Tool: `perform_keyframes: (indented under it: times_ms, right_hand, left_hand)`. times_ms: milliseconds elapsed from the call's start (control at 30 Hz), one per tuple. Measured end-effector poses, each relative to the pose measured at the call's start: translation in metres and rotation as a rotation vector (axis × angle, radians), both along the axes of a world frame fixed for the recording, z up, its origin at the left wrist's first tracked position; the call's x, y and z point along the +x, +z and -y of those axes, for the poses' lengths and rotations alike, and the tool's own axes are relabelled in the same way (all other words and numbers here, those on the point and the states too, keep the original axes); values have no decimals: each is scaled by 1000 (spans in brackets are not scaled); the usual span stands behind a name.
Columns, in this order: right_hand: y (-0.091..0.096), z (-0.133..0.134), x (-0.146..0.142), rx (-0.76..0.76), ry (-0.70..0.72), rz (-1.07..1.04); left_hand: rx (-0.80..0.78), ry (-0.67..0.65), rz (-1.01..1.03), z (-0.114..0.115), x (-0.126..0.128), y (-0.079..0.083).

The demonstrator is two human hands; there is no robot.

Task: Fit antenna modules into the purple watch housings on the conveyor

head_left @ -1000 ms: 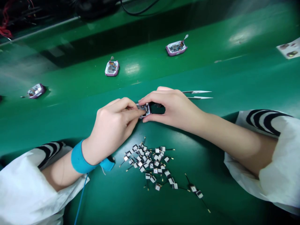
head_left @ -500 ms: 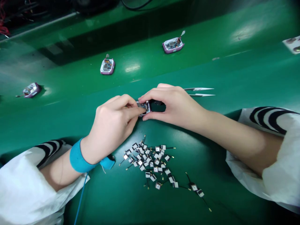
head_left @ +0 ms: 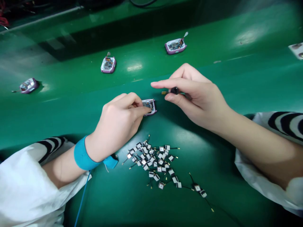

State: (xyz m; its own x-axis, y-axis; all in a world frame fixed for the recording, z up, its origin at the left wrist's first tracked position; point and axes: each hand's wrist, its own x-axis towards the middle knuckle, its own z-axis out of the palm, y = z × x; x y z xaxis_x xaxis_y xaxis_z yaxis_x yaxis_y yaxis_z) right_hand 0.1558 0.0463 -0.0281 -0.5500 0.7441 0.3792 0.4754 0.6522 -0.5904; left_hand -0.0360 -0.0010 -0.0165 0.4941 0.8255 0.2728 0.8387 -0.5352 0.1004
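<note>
Black part [head_left: 174,90], half hidden, pinched in right hand [head_left: 199,97], left hand [head_left: 118,118] gripping purple case [head_left: 152,107]

The left hand [head_left: 117,118] has one purple-rimmed plastic device housing [head_left: 149,106] under its fingers [head_left: 139,108]; three more lie beyond them. The right hand [head_left: 199,97] pinches one black-wired antenna [head_left: 174,90]; dozens more, white-tagged [head_left: 151,162], lie heaped below the fingers.

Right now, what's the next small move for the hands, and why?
I'd probably bring the right hand with its pinched small black part across to the purple-rimmed device. The left hand is already steadying that device, and its open top shows, so it looks ready.
</note>
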Motion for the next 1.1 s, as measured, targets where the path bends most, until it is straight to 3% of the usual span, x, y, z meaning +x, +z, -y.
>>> perform_keyframes:
  times_ms: [233,333,733,900,1100]
  right_hand:
    - [0,7,-6,55,-52,-285]
    - [0,8,-9,184,-56,-230]
    - [-1,8,-13,383,38,-117]
    - [0,10,-15,429,61,-38]
    - [5,14,-22,409,-5,62]
  left_hand:
    - [11,-18,-6,-1,-1,-1]
    - [-1,-9,-12,0,-1,0]
    - [8,-15,-46,-1,1,0]
    - [8,-14,-58,-1,1,1]
    - [-15,-16,-60,-1,1,2]
